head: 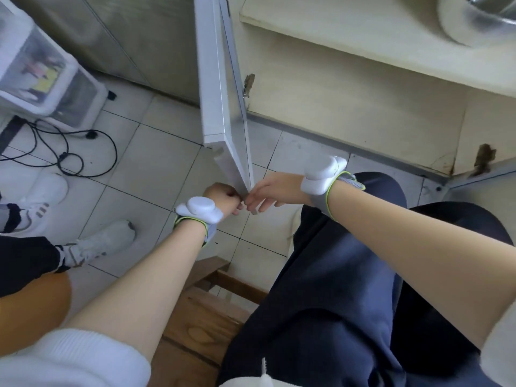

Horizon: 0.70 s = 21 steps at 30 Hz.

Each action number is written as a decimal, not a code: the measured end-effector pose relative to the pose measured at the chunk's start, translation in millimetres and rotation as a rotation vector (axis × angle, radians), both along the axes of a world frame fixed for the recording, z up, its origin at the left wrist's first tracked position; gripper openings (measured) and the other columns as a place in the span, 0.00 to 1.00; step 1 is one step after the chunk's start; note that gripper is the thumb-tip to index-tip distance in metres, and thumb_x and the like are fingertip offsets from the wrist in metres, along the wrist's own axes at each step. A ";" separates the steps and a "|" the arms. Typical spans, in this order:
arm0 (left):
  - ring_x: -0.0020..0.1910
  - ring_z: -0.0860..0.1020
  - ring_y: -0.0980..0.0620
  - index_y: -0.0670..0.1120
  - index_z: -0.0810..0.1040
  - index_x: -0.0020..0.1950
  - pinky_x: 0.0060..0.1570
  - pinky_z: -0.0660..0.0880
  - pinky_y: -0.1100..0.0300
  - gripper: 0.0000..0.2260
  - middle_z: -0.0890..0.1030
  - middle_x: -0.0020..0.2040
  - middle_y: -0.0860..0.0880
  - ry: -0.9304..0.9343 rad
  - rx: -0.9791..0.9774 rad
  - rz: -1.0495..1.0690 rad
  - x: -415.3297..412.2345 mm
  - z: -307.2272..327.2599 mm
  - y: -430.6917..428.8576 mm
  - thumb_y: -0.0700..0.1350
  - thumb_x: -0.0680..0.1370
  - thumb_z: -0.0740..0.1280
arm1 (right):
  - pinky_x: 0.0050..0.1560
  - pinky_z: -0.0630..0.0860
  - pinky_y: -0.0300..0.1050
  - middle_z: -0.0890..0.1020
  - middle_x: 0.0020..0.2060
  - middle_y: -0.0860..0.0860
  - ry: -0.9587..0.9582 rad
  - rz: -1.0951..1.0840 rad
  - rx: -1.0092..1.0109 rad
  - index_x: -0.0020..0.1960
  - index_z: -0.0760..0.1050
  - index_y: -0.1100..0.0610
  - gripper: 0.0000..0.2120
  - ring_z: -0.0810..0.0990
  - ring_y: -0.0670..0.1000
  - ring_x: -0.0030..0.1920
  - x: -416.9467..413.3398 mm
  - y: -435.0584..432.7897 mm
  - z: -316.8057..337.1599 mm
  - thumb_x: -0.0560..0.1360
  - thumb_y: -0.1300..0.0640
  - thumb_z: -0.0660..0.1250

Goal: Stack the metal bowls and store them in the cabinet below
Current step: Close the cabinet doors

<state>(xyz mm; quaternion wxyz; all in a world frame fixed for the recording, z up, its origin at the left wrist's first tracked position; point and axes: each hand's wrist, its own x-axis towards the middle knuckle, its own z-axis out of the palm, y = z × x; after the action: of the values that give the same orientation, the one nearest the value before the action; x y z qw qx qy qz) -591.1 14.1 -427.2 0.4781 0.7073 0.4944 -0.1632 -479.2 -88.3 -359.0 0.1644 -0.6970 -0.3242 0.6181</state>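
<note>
The white cabinet door (pixel 223 88) stands swung out towards me, its lower corner between my hands. My left hand (pixel 223 198) is closed on that corner from the left. From the right, my right hand (pixel 268 194) touches the same edge with its fingers loosely curled. Behind the door the cream cabinet interior (pixel 349 99) lies open, with a shelf (pixel 349 32) above its floor. A metal bowl (pixel 480 15) shows partly at the top right on that shelf, cut off by the frame edge. Both wrists carry white devices on grey straps.
My dark trousers (pixel 349 289) fill the lower right. A wooden stool (pixel 201 311) is below me. Another person's white shoes (pixel 100 244) stand on the tiled floor at the left. A plastic drawer unit (pixel 47 76) and black cables (pixel 69 152) sit far left.
</note>
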 end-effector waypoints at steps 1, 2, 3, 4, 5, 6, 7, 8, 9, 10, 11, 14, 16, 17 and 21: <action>0.28 0.76 0.53 0.40 0.80 0.48 0.27 0.70 0.67 0.11 0.80 0.34 0.46 0.016 0.003 -0.017 2.2 0.9 0.4 0.36 0.74 0.58 | 0.53 0.69 0.42 0.81 0.49 0.49 0.004 -0.008 -0.003 0.59 0.78 0.57 0.15 0.79 0.49 0.54 0.7 -1.0 0.6 0.76 0.56 0.59; 0.28 0.76 0.54 0.41 0.80 0.46 0.27 0.69 0.66 0.10 0.80 0.33 0.48 0.038 0.000 -0.052 9.2 1.8 -2.8 0.37 0.74 0.58 | 0.53 0.69 0.42 0.81 0.48 0.47 0.003 -0.037 -0.003 0.59 0.78 0.57 0.15 0.79 0.49 0.53 4.5 -6.6 1.1 0.76 0.56 0.59; 0.28 0.77 0.54 0.42 0.79 0.44 0.29 0.69 0.65 0.09 0.79 0.32 0.49 0.060 -0.002 -0.085 15.3 2.6 -5.2 0.38 0.74 0.59 | 0.53 0.69 0.42 0.80 0.47 0.46 0.004 -0.064 -0.002 0.59 0.78 0.58 0.15 0.79 0.49 0.53 7.1 -10.8 1.7 0.76 0.56 0.60; 0.28 0.77 0.54 0.43 0.78 0.41 0.31 0.69 0.65 0.08 0.79 0.31 0.50 0.076 -0.001 -0.113 21.3 3.4 -7.6 0.39 0.73 0.59 | 0.53 0.69 0.42 0.80 0.47 0.46 0.006 -0.088 -0.003 0.59 0.78 0.58 0.15 0.79 0.48 0.52 10.0 -14.9 1.9 0.75 0.57 0.60; 0.26 0.77 0.55 0.45 0.77 0.39 0.31 0.68 0.64 0.07 0.78 0.30 0.51 0.085 -0.001 -0.130 25.7 3.9 -9.6 0.40 0.73 0.59 | 0.53 0.68 0.42 0.80 0.47 0.47 0.006 -0.105 -0.005 0.59 0.78 0.59 0.16 0.79 0.48 0.51 12.1 -17.7 2.0 0.75 0.57 0.60; 0.24 0.76 0.56 0.46 0.75 0.37 0.31 0.67 0.64 0.07 0.78 0.29 0.51 0.091 -0.007 -0.141 29.8 4.4 -11.9 0.40 0.72 0.60 | 0.53 0.68 0.42 0.81 0.48 0.48 0.004 -0.119 -0.010 0.60 0.77 0.60 0.16 0.79 0.48 0.52 14.5 -20.9 1.9 0.75 0.57 0.61; 0.21 0.74 0.57 0.46 0.75 0.36 0.30 0.66 0.64 0.07 0.77 0.28 0.51 0.090 -0.018 -0.151 33.6 4.9 -14.6 0.40 0.72 0.60 | 0.53 0.68 0.42 0.82 0.51 0.50 0.000 -0.136 -0.012 0.60 0.77 0.61 0.16 0.79 0.49 0.52 17.2 -24.2 1.8 0.75 0.57 0.61; 0.20 0.74 0.57 0.46 0.75 0.37 0.30 0.66 0.64 0.06 0.77 0.28 0.50 0.085 -0.032 -0.168 39.4 5.4 -19.2 0.41 0.72 0.60 | 0.53 0.68 0.42 0.82 0.54 0.52 -0.005 -0.161 -0.015 0.60 0.77 0.61 0.16 0.79 0.49 0.52 21.9 -29.8 1.8 0.75 0.58 0.61; 0.23 0.76 0.56 0.46 0.76 0.38 0.31 0.68 0.64 0.06 0.78 0.29 0.51 0.080 -0.043 -0.185 40.5 6.1 -20.7 0.41 0.72 0.60 | 0.53 0.67 0.42 0.82 0.56 0.52 -0.004 -0.174 -0.016 0.60 0.77 0.61 0.16 0.79 0.49 0.51 23.3 -31.6 1.3 0.75 0.58 0.61; 0.27 0.78 0.54 0.46 0.77 0.40 0.33 0.70 0.63 0.06 0.79 0.31 0.51 0.075 -0.050 -0.213 43.6 7.0 -22.8 0.43 0.72 0.60 | 0.53 0.67 0.41 0.82 0.58 0.52 -0.003 -0.190 -0.017 0.60 0.78 0.61 0.15 0.78 0.48 0.50 26.7 -34.7 0.6 0.76 0.58 0.60; 0.31 0.79 0.52 0.46 0.77 0.42 0.36 0.71 0.63 0.07 0.79 0.32 0.52 0.069 -0.057 -0.234 45.2 8.2 -23.7 0.44 0.73 0.60 | 0.54 0.68 0.41 0.82 0.58 0.53 -0.002 -0.198 -0.017 0.59 0.78 0.61 0.15 0.77 0.47 0.49 28.6 -36.6 -0.1 0.76 0.59 0.60; 0.34 0.80 0.53 0.46 0.78 0.45 0.36 0.73 0.63 0.07 0.81 0.35 0.52 0.045 -0.074 -0.282 59.6 10.9 -28.9 0.45 0.74 0.61 | 0.62 0.70 0.45 0.82 0.58 0.54 -0.013 -0.255 -0.020 0.59 0.78 0.61 0.15 0.77 0.47 0.49 40.2 -47.3 -2.1 0.76 0.60 0.59; 0.36 0.80 0.53 0.45 0.79 0.47 0.37 0.74 0.63 0.08 0.82 0.38 0.51 0.036 -0.083 -0.306 70.1 12.6 -32.0 0.45 0.74 0.62 | 0.64 0.70 0.46 0.82 0.58 0.55 -0.025 -0.294 -0.019 0.59 0.78 0.62 0.15 0.78 0.47 0.49 48.3 -53.7 -4.1 0.76 0.60 0.59; 0.37 0.80 0.52 0.45 0.79 0.48 0.38 0.74 0.63 0.09 0.82 0.39 0.50 0.030 -0.090 -0.316 73.8 13.2 -32.9 0.45 0.74 0.62 | 0.61 0.71 0.45 0.82 0.58 0.55 -0.028 -0.311 -0.017 0.59 0.78 0.62 0.15 0.78 0.47 0.48 51.7 -56.3 -4.8 0.76 0.60 0.59; 0.37 0.80 0.53 0.42 0.80 0.51 0.40 0.75 0.63 0.11 0.83 0.43 0.47 -0.045 -0.110 -0.306 86.8 15.1 -33.0 0.43 0.75 0.61 | 0.52 0.70 0.40 0.83 0.56 0.55 -0.024 -0.390 -0.017 0.57 0.79 0.63 0.15 0.79 0.48 0.47 65.0 -66.2 -7.9 0.76 0.60 0.59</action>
<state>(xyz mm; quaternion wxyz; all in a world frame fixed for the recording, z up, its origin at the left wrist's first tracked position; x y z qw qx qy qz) -504.3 -18.9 -412.1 0.4969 0.7504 0.3605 -0.2450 -414.2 -154.5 -366.8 0.2712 -0.7553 -0.1798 0.5689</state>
